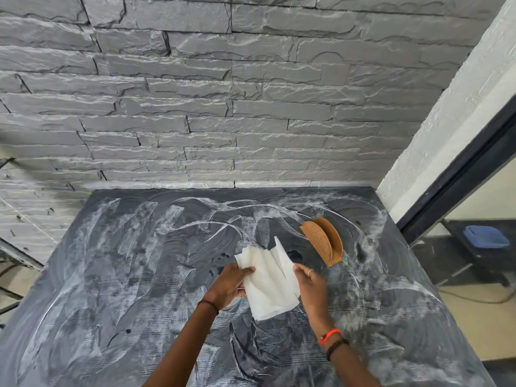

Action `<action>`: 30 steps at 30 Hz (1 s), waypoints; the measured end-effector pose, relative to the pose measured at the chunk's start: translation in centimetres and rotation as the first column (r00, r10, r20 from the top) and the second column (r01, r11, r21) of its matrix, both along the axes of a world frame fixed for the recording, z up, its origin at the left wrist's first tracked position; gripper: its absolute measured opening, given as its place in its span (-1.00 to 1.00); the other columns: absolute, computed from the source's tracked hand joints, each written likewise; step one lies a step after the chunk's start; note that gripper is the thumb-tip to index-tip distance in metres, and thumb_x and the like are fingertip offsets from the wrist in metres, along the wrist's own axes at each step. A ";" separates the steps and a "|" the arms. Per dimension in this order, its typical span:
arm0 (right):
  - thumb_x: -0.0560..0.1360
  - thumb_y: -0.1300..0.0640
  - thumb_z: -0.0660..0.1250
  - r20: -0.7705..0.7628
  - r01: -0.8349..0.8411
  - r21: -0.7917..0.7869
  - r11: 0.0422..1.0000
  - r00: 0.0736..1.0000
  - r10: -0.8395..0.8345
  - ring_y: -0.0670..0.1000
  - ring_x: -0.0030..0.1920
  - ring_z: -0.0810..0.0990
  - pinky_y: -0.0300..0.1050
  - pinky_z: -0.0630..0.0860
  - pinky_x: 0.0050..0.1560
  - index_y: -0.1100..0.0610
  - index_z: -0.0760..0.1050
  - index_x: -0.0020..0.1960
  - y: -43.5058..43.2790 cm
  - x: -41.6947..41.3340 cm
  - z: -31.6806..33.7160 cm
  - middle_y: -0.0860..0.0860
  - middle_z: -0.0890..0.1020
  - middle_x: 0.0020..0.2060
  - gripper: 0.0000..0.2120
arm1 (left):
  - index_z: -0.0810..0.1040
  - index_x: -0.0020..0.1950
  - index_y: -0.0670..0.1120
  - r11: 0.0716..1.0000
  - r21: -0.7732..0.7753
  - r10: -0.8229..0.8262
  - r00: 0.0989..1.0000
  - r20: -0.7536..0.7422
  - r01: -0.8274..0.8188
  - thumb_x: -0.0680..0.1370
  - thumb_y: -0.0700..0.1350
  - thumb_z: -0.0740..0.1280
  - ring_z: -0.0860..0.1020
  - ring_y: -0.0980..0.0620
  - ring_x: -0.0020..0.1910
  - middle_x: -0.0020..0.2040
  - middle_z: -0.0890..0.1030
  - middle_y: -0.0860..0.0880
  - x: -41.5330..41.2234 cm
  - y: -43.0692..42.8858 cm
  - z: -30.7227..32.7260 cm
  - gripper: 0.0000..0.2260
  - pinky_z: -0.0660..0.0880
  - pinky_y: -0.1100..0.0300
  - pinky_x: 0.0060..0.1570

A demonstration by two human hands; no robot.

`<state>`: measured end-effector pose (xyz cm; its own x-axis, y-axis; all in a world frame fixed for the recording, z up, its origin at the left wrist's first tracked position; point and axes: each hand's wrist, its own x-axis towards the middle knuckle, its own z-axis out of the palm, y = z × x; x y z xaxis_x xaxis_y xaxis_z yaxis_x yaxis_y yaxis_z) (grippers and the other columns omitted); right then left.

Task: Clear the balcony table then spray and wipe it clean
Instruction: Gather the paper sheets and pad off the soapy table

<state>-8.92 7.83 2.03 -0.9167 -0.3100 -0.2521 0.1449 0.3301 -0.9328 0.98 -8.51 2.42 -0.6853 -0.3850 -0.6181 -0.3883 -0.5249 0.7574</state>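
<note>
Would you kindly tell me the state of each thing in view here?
paper towel: opened out, creased, held between both hands.
left hand: grips the towel's left edge.
right hand: grips the towel's right edge.
table: streaked all over with white smears.
napkin holder: standing on the table, empty.

Dark grey tabletop [117, 289] swirled all over with whitish streaks; a plain white paper towel [269, 286] at its middle; a tan wooden holder [322, 241], finely dotted, toward the right edge.
</note>
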 end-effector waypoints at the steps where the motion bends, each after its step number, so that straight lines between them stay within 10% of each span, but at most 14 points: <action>1: 0.56 0.11 0.32 -0.062 -0.022 -0.035 0.999 0.998 0.020 -0.15 0.01 0.57 -0.34 0.47 -0.04 0.10 0.61 0.14 0.2 0.4 0.3 -0.07 0.63 0.01 -0.80 | 0.52 0.12 -0.18 1.000 0.003 -0.001 1.000 -0.004 0.001 0.60 -0.23 0.28 0.65 -0.01 -0.15 -0.08 0.67 -0.10 -0.2 0.1 0.2 -0.88 0.61 0.15 -0.30; 6: 0.53 0.25 0.35 -0.487 -0.270 0.063 0.961 0.832 0.266 -0.26 0.16 0.51 -0.44 0.45 0.12 0.10 0.66 0.07 1.0 1.6 0.6 -0.10 0.55 0.15 -0.82 | 0.48 0.27 -0.29 0.999 0.031 0.013 1.000 -0.027 -0.013 0.61 -0.25 0.26 0.63 -0.05 -0.13 0.03 0.65 -0.20 -1.4 0.9 0.9 -0.75 0.61 0.05 -0.12; 11: 0.53 0.20 0.35 -0.599 -0.321 0.275 0.906 0.680 0.422 -0.11 0.28 0.42 -0.20 0.43 0.28 0.04 0.64 0.15 1.6 0.8 0.2 -0.02 0.50 0.25 -0.78 | 0.56 0.25 -0.12 0.997 0.074 -0.026 0.995 -0.099 0.033 0.62 0.19 0.16 0.62 -0.18 0.11 0.13 0.66 -0.22 -2.3 1.9 2.2 -0.55 0.48 -0.13 0.25; 14: 0.54 0.14 0.34 -0.614 -0.355 0.341 0.871 0.617 0.492 -0.19 0.27 0.35 -0.21 0.43 0.28 0.01 0.63 0.16 2.0 -0.3 0.2 -0.04 0.48 0.27 -0.78 | 0.57 0.15 -0.18 0.998 0.034 -0.048 0.992 -0.114 0.052 0.51 0.23 0.32 0.61 -0.17 -0.05 -0.07 0.66 -0.22 -3.1 2.2 2.6 -0.51 0.54 -0.08 0.08; 17: 0.56 0.09 0.31 -0.561 -0.419 0.319 0.850 0.639 0.526 -0.17 0.30 0.37 -0.29 0.40 0.28 0.01 0.61 0.18 2.9 -1.9 0.4 -0.08 0.43 0.30 -0.77 | 0.54 0.20 -0.31 1.000 -0.006 -0.001 0.996 -0.093 0.001 0.51 -0.09 0.43 0.66 -0.04 -0.22 -0.09 0.69 -0.19 -4.6 3.1 2.3 -0.63 0.62 0.15 -0.26; 22: 0.54 0.15 0.34 -0.441 -0.259 0.108 0.960 0.853 0.280 -0.03 0.30 0.47 -0.20 0.41 0.31 0.13 0.52 0.22 4.3 -4.9 1.2 -0.04 0.51 0.22 -0.74 | 0.48 0.31 -0.29 0.998 -0.006 0.061 0.995 -0.076 -0.061 0.55 -0.24 0.37 0.60 -0.20 0.14 0.18 0.62 -0.27 -7.2 4.1 2.1 -0.66 0.55 -0.09 0.14; 30: 0.37 -0.29 0.38 -0.364 -0.325 0.514 0.794 0.756 0.545 -0.01 0.43 0.31 -0.15 0.34 0.40 0.13 0.19 0.51 4.7 -6.6 1.1 0.00 0.32 0.44 -0.13 | 0.49 0.16 -0.25 0.993 -0.065 0.093 0.995 -0.038 -0.095 0.57 -0.30 0.32 0.60 -0.12 -0.14 0.01 0.59 -0.27 -13.2 8.0 3.2 -0.83 0.55 0.06 -0.18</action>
<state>-15.48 12.53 3.12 -0.7351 -0.6776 -0.0219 -0.5283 0.5928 -0.6079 -12.27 -0.48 5.66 -0.6647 -0.4886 -0.5652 -0.3122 -0.5056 0.8043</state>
